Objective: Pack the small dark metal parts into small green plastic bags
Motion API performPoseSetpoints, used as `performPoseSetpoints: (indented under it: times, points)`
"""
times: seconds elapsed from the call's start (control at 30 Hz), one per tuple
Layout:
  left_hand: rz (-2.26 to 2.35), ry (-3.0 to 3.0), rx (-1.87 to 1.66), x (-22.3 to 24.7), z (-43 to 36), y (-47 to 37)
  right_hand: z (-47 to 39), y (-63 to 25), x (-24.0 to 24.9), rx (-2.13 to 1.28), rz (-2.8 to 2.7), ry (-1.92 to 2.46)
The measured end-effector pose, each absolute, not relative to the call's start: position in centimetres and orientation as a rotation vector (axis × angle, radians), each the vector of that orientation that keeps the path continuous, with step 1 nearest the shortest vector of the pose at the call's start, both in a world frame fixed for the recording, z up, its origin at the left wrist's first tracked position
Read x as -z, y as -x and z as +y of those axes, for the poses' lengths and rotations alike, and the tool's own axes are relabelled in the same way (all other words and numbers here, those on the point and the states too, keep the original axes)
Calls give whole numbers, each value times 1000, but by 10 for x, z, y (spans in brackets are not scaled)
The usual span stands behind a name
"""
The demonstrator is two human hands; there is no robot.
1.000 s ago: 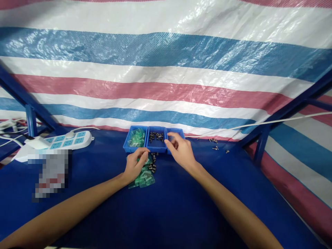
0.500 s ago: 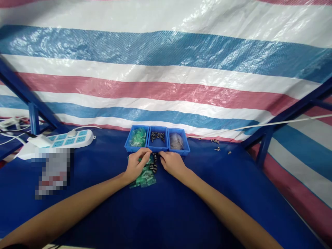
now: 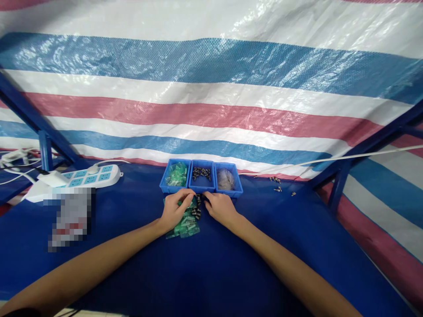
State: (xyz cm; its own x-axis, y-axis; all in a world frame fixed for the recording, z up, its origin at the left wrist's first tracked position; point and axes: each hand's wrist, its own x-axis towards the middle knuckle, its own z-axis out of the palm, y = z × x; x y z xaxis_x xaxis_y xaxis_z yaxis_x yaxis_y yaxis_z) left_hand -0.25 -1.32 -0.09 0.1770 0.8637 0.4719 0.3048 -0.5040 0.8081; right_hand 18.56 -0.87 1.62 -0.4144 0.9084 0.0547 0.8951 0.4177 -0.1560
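Observation:
My left hand (image 3: pixel 175 209) is closed in a pinch in front of the left and middle trays; what its fingertips hold, if anything, is too small to make out. My right hand (image 3: pixel 222 208) has its fingers curled together before the middle and right trays, their tips partly hidden. Between the hands lies a small pile of dark metal screw-like pieces (image 3: pixel 198 213). Green plastic packets (image 3: pixel 185 227) spread on the table, partly under my left hand. Behind stand three blue trays: a left tray (image 3: pixel 163 187) with green packets, a middle tray (image 3: pixel 205 186) with small screw-like parts, a right tray (image 3: pixel 237 187) with clear plastic bags.
A white power strip (image 3: pixel 109 175) with plugs and cables stands at the left, near a blurred-out grey item (image 3: pixel 73 215). Several loose screws (image 3: pixel 275 179) lie at the right back. A striped plastic sheet (image 3: pixel 211 94) hangs behind the blue table (image 3: pixel 211 273), with blue frame bars at both sides.
Both hands stay in nearly the same place and pose. The whole view has shifted very slightly; nothing is visibly picked up or let go.

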Motion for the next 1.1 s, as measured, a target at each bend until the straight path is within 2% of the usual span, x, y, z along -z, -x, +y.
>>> performPoseSetpoints:
  times: [0.33, 0.6, 0.77, 1.1]
  points:
    - [1092, -1958, -1324, 0, -13, 3, -12, -183, -16, -166, -2490, 1643]
    - [1119, -1900, -1358, 0, -13, 2, -17, -176, -9, -465, -1872, 1216]
    - [1093, -1940, -1318, -4, -12, 0, -22, -174, 1, -669, -1628, 1112]
    - [1043, -2087, -1329, 0, -7, 0, -23, -172, 9, -688, -1530, 1100]
